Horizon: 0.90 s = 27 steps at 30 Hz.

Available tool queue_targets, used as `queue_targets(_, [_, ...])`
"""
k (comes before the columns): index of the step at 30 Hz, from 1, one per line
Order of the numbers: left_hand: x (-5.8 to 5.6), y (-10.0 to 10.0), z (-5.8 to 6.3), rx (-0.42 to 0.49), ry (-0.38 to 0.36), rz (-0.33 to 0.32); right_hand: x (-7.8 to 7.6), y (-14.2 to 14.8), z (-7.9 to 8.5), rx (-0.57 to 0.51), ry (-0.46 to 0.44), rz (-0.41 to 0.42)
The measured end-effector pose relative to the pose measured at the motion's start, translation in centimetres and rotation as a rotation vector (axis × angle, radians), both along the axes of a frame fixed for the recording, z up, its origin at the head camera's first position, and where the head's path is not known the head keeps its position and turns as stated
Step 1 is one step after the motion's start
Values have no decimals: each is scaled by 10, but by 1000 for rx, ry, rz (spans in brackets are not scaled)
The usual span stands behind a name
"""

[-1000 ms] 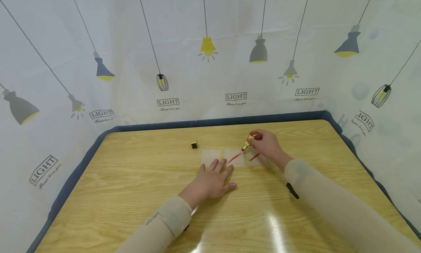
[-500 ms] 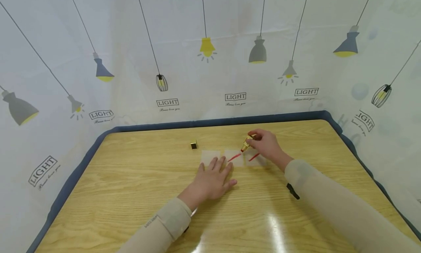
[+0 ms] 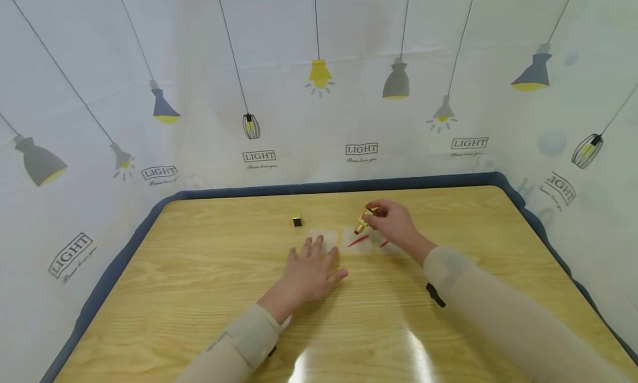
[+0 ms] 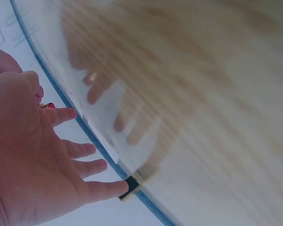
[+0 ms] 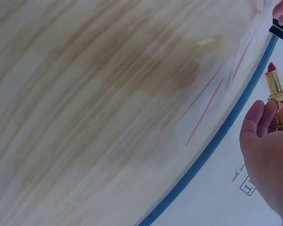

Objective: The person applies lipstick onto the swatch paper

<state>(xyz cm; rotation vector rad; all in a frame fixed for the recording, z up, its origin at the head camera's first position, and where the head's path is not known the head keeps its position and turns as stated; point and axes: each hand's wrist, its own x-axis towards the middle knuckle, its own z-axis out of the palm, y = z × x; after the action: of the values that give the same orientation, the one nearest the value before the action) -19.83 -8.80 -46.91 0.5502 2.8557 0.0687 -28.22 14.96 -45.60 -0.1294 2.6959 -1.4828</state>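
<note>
From where I stand, the person's right hand is pinching a gold lipstick between thumb and fingers, the tube tilted so that its red tip leans down to the person's left, over the far part of a pale middle square on the bench. That square carries a slanting red stroke, and the lipstick's tip sits near it; I cannot tell from here whether the two meet. Just to the right lies another pale square, the right square, marked with a second red stroke and partly covered by the hand above it. The left hand is spread, palm down, fingers straight and apart, its fingertips at the near side of the left square; whether they touch it I can't make out. Beyond those fingers, towards the back of the bench, is a small black-and-gold piece, well apart from the lipstick. Both forearms wear cream, the left sleeve and the right sleeve reaching in from the near side, with a black strap end showing under the right one. Dark blue edging runs round the bench, and behind it the pale wall covering is printed with hanging lamps.
</note>
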Motion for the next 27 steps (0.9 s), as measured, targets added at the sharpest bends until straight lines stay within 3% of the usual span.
queue_targets(6, [11, -10, 2, 11, -74, 58, 2, -22, -1, -22, -1, 17])
queue_targets(11, [15, -12, 3, 20, -82, 74, 3, -39, -1, -49, -11, 27])
queue_targets(14, [18, -11, 6, 23, -96, 98, 3, -47, -2, -52, -18, 31])
queue_targets(22, [21, -3, 1, 40, -115, 186, 5, -61, -2, -76, -48, 24])
queue_targets(27, [25, 3, 4, 40, -173, 242, 5, -68, -3, -73, -17, 42])
